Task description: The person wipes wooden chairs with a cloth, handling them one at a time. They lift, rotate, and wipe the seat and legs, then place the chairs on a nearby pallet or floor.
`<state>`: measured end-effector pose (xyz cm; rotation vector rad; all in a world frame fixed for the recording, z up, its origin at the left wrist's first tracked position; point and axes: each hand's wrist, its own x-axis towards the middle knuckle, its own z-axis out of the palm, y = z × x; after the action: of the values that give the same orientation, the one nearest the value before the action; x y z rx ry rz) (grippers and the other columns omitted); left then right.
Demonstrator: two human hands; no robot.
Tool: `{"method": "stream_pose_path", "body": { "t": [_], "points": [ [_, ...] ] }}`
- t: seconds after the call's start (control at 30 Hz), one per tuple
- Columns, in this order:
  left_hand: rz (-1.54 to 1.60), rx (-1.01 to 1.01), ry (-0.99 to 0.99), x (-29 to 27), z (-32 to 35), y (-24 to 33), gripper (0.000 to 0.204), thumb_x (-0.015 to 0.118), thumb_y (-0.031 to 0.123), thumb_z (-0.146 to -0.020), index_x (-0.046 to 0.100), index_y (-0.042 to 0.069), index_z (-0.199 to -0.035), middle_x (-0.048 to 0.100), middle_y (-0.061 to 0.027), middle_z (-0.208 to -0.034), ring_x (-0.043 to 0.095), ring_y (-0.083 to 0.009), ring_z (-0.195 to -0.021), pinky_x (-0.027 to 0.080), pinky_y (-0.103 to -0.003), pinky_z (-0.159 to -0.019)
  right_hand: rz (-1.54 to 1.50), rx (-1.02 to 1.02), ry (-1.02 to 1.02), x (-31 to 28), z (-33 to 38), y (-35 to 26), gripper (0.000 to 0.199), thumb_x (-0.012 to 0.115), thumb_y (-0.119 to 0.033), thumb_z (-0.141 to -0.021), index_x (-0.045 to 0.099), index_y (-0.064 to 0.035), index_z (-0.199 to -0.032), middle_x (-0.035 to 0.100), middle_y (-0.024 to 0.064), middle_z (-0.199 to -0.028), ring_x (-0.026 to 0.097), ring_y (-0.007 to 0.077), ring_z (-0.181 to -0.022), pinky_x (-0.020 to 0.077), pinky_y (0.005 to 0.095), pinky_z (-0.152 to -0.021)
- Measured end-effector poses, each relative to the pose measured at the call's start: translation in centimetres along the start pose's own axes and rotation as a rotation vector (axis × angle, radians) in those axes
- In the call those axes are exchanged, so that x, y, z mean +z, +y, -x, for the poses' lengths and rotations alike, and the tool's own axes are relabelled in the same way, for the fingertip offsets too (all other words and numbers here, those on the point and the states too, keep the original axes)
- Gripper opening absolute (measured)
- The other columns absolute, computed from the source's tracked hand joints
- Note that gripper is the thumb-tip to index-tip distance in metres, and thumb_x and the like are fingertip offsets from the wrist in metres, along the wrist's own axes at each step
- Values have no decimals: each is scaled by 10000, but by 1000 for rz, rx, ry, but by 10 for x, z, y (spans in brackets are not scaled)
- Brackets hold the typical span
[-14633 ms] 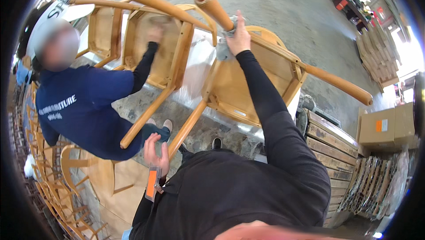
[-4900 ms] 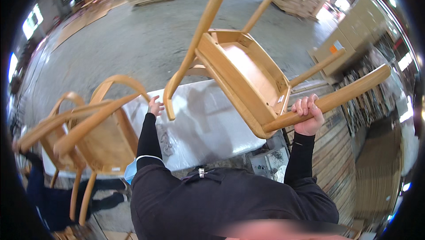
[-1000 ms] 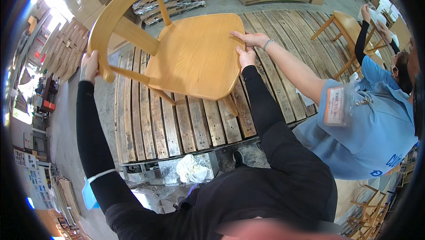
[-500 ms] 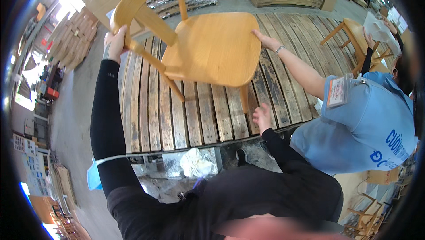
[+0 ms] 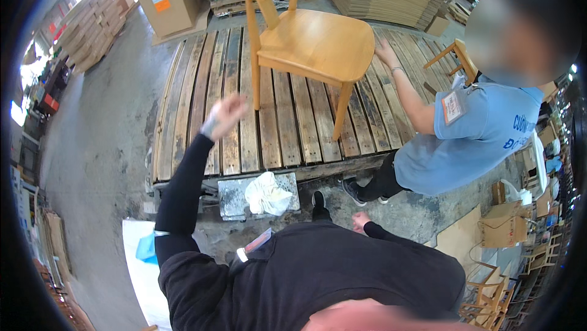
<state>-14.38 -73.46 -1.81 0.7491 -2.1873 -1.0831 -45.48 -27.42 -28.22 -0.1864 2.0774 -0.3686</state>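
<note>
**Chair (image 5: 318, 44) upright on the slatted wooden platform (image 5: 284, 132) at 12 o'clock**

Counting from the middle of my view, my left hand (image 5: 227, 116) is at 10 o'clock, over the slats and near the chair's closest back leg. Its fingers are bent inward and blurred, so I can't tell how tightly it is closed; I see a gap between it and the wood. My right hand (image 5: 361, 221) is low at 5 o'clock, close to my body and well apart from the chair; its fingers look folded, though I can't tell if fully. A co-worker's hand (image 5: 386, 55) is at the seat's 3 o'clock edge. A white cloth (image 5: 268, 195) lies on a grey metal plate (image 5: 230, 198) at 7 o'clock. Another chair (image 5: 463, 62) stands at 2 o'clock.
</note>
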Motion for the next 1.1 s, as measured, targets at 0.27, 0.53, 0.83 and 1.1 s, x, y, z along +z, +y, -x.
{"method": "stream_pose_path", "body": {
  "t": [0.27,0.53,0.83,1.1],
  "points": [
    [-540,-1114,-404,134,388,-33,315,645,270,-749,628,21,-943,670,-172,-899,660,-303,-767,530,-420,-681,618,-420,48,26,13,8,429,591,-349,-829,631,-22,-1105,671,209,-1009,645,357,-947,498,438,-842],
    [-183,-1307,-10,203,483,31,165,533,86,-736,603,11,-865,645,-150,-778,644,-272,-662,529,-381,-590,522,-650,-30,8,10,-113,457,571,-344,-893,562,-68,-1258,625,160,-1193,586,334,-1103,456,425,-944],
    [303,-1097,412,257,408,53,184,432,-57,-768,598,-6,-832,641,-131,-684,638,-221,-571,536,-321,-510,649,-754,-160,-30,7,-53,483,572,-341,-913,524,-60,-1302,591,147,-1240,579,312,-1106,466,420,-924],
    [-96,-999,16,325,394,98,278,700,285,-729,700,38,-858,698,-113,-754,681,-235,-746,525,-371,-679,690,-693,286,-122,-88,100,323,572,-306,-767,702,-23,-855,667,221,-861,644,393,-842,516,469,-759]
  ]
}}
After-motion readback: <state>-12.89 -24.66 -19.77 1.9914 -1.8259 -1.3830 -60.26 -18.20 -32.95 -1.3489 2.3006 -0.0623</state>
